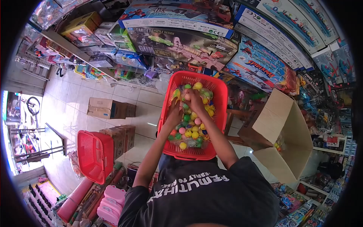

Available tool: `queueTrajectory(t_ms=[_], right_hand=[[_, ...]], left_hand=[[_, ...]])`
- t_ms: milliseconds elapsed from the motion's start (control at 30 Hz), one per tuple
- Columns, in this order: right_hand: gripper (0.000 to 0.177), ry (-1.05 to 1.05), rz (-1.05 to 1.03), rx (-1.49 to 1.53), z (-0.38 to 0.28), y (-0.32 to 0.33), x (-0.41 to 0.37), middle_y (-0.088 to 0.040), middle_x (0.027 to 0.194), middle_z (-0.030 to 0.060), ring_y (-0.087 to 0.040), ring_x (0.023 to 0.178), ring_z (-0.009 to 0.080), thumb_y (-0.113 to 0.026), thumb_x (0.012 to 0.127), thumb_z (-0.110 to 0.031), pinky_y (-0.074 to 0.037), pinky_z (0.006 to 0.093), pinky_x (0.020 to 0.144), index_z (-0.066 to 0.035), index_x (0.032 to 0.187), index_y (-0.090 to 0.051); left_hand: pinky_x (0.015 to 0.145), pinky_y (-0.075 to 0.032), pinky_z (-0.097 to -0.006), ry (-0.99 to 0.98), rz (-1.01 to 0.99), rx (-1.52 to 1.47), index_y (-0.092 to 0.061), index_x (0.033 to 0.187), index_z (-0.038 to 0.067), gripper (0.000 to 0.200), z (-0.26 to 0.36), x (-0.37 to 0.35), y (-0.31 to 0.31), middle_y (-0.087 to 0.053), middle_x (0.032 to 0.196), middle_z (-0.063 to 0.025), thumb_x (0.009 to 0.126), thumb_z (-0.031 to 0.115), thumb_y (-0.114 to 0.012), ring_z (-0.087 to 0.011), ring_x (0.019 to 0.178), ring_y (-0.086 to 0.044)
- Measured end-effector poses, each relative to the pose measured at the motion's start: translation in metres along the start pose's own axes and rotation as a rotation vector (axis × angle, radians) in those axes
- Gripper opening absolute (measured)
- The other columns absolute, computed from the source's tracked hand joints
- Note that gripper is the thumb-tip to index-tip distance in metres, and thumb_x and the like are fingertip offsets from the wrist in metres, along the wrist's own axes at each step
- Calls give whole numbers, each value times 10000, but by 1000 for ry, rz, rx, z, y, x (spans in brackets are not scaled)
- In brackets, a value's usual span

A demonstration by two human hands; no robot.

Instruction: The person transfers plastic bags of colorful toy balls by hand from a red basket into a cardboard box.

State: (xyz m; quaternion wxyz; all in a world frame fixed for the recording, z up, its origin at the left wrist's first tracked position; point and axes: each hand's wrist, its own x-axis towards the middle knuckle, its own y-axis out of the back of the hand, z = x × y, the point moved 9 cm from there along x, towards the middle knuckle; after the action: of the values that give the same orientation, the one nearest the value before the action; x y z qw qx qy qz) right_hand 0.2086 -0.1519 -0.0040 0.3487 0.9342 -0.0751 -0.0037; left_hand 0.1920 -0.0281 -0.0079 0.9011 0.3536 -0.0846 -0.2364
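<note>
A red plastic basket point(223, 109) stands in front of my body, holding many small yellow, green and pink balls point(194, 128), some in clear plastic. My left hand point(174, 112) reaches into its left side, fingers curled beside yellow and green pieces; what they hold is hard to make out. Close by, my right hand point(195, 101) has its fingers bent down at a pink ball point(187, 97) near the upper part of the pile. Clear plastic around these balls partly blurs the contact. Yellow netting point(210, 110) lies by my right wrist.
To the right is an open cardboard box point(272, 117) with some balls inside. An empty red basket point(90, 151) and cardboard cartons point(119, 138) stand on the tiled floor at left. Boxed toys point(181, 47) fill the shelves ahead. Pink cases point(110, 204) lie at lower left.
</note>
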Motion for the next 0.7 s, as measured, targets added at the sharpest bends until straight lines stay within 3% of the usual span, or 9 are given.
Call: queueTrajectory(t_ms=[100, 233, 300, 333, 400, 533, 600, 633, 700], right_hand=[[390, -11, 50, 41, 1, 19, -5, -567, 947, 159, -587, 840, 330, -672, 714, -127, -476, 379, 681, -56, 1029, -454], [389, -158, -7, 215, 11, 40, -25, -565, 971, 187, -579, 902, 320, -641, 747, -138, -475, 374, 691, -30, 1054, -427], [353, -97, 6, 393, 1, 50, -37, -556, 966, 122, -590, 859, 236, -615, 791, -161, -476, 321, 691, -36, 1060, -425], [353, -92, 7, 394, -2, 54, -41, -556, 966, 122, -590, 859, 236, -615, 791, -161, -476, 321, 691, -36, 1060, -425], [296, -217, -105, 790, 1, 42, -53, -525, 961, 54, -566, 840, 149, -578, 828, -159, -475, 277, 694, -44, 1056, -430], [268, -325, -309, 959, -2, 22, -75, -497, 979, 13, -537, 863, 103, -538, 863, -181, -464, 233, 689, -54, 1077, -439], [276, -480, -501, 928, -8, 4, -92, -474, 955, -21, -523, 756, 60, -507, 883, -185, -431, 208, 672, -88, 1135, -446], [276, -479, -507, 927, -11, -1, -94, -474, 955, -21, -523, 756, 60, -507, 883, -185, -431, 208, 672, -88, 1135, -446], [296, -414, -529, 1017, -22, -12, -94, -480, 936, -24, -497, 729, 52, -494, 890, -200, -404, 185, 650, -88, 1160, -454]], left_hand=[[901, -395, -422, -63, 63, -41, -383, 1222, -40, 461, 2, -1, 3, -309, 1311, -232, 784, 20, -514, -390, 1140, -412], [920, -379, -414, -22, 135, -242, -384, 1218, -29, 476, 7, -9, 15, -336, 1288, -237, 775, 46, -540, -402, 1145, -400], [920, -379, -407, -38, 153, -264, -385, 1217, -22, 480, 13, -11, 17, -353, 1276, -237, 773, 49, -551, -392, 1142, -406], [896, -404, -391, -50, 125, -289, -383, 1225, -10, 484, 17, -13, 16, -372, 1266, -228, 775, 48, -551, -369, 1122, -434], [898, -409, -352, -135, 147, -273, -407, 1207, -1, 467, 33, -19, 24, -434, 1203, -208, 778, 83, -572, -331, 1102, -467], [853, -410, -335, -187, 184, -251, -472, 1140, -12, 369, 56, -36, 39, -481, 1133, -189, 799, 99, -558, -309, 1039, -499], [720, -424, -328, -40, 19, -379, -529, 1034, -26, 254, 46, -41, 30, -548, 980, -168, 817, 105, -543, -278, 861, -544], [720, -424, -328, -36, 24, -378, -529, 1034, -26, 254, 49, -44, 33, -548, 980, -168, 817, 105, -543, -278, 861, -544], [602, -414, -347, 9, 81, -455, -537, 950, -35, 179, 50, -49, 41, -538, 832, -175, 816, 83, -528, -282, 705, -556]])
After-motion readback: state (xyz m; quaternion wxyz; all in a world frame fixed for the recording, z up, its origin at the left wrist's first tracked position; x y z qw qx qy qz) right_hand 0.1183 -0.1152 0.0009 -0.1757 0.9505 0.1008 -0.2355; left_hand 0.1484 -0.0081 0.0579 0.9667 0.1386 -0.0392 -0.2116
